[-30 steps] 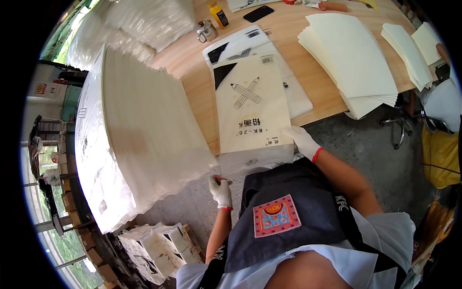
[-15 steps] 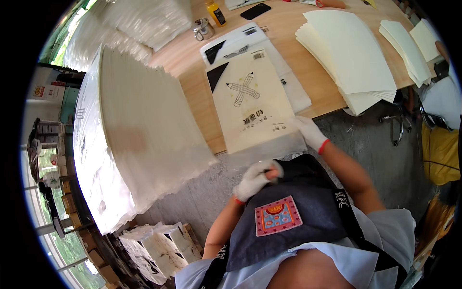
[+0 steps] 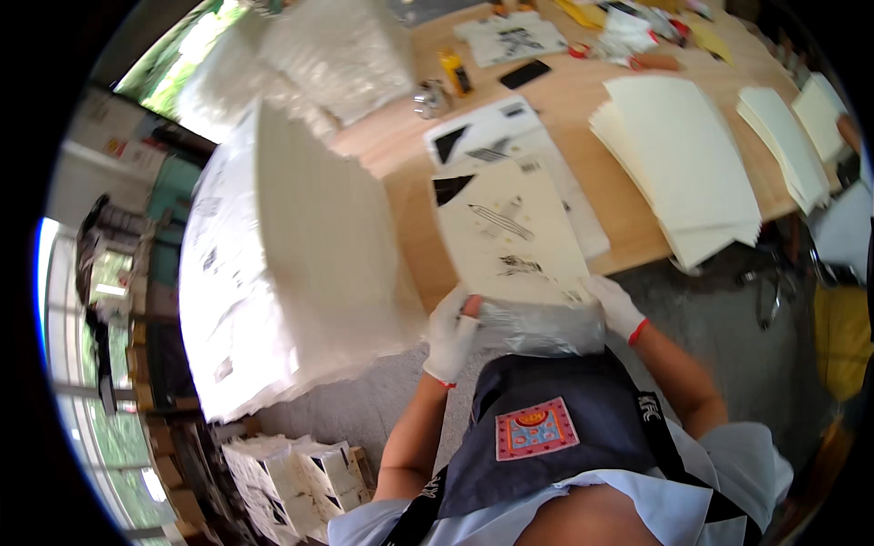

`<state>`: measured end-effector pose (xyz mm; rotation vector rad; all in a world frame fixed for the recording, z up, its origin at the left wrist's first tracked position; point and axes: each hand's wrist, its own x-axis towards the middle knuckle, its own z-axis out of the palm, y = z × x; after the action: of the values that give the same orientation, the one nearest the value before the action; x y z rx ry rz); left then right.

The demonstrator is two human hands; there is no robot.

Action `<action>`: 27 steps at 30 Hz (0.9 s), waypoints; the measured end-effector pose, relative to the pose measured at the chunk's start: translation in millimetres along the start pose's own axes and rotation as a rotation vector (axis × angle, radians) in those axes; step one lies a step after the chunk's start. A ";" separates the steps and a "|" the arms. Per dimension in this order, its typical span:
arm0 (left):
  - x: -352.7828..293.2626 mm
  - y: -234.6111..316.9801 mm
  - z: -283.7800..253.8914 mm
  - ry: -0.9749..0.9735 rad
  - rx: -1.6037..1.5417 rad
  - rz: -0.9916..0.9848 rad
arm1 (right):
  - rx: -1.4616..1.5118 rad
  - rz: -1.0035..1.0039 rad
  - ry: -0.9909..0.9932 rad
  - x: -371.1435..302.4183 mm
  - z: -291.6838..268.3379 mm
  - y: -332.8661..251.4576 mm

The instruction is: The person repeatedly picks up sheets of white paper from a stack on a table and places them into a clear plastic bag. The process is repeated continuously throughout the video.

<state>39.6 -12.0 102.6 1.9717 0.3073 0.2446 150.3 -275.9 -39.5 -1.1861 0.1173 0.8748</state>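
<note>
Cream, rectangular, pencil-printed paper pad [image 3: 487, 250] overhangs our pale wooden table [image 3: 572, 98]. Our white-gloved right hand [image 3: 616, 308] closes on its near-right corner; our white-gloved left hand [image 3: 451, 335] bends at the clear plastic flap [image 3: 544, 328], hold unclear. Best keep corners level.

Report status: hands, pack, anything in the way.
Left white-gloved hand at left side of clear plastic flap; right white-gloved hand at near right corner of cream rectangular pack. Flap reaches past wooden table. Tall cream plastic-wrapped stack close left.

Workshop: wooden worktable [image 3: 608, 196], paper stack [image 3: 683, 155], concrete floor [image 3: 355, 400]; probably cartons [image 3: 187, 505] at blurred left.
</note>
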 end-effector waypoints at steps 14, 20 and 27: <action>-59.1 180.1 -249.6 1.404 -0.029 0.487 | -0.388 -0.523 -0.726 40.4 329.7 -224.3; -81.7 61.4 -325.2 1.059 0.484 -0.027 | -0.825 -0.664 -0.558 10.2 385.3 -237.2; -94.2 -175.7 -131.7 0.920 -0.253 -0.004 | -0.794 -0.544 -0.792 3.5 279.0 -134.6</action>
<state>-108.3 139.8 -7.7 1.4970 0.8173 1.1332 141.5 -52.5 174.9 -1.3886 -1.2384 0.8526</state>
